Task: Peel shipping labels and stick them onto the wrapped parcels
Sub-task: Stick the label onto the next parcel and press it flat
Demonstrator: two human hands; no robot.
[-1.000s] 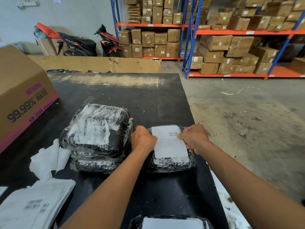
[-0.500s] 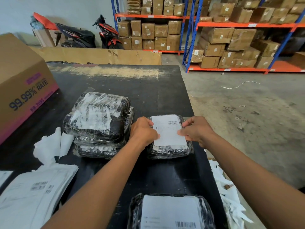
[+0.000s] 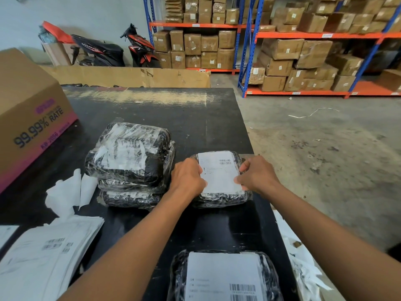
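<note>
By the black table's (image 3: 195,118) right edge, left hand (image 3: 187,179) and right hand (image 3: 257,175) press curled fingers on the white paper label's (image 3: 219,172) sides, sealing it to the black film-wrapped parcel (image 3: 221,199).

From my feed the black table (image 3: 173,127) fills the middle. On its left edge sits a big cardboard box (image 3: 28,109) printed "99.99% RATE" over a pink band. Along the table's far side stands a low wall of flattened cardboard (image 3: 130,76) and, beyond that, two parked scooters – one black (image 3: 97,51), one red and black (image 3: 138,47). To the far right of the table, blue-and-orange racking (image 3: 247,61) holds taped brown cartons (image 3: 282,48). Right of the table I see stained concrete floor (image 3: 325,159) with a thin white strip (image 3: 312,112) lying on it.
</note>
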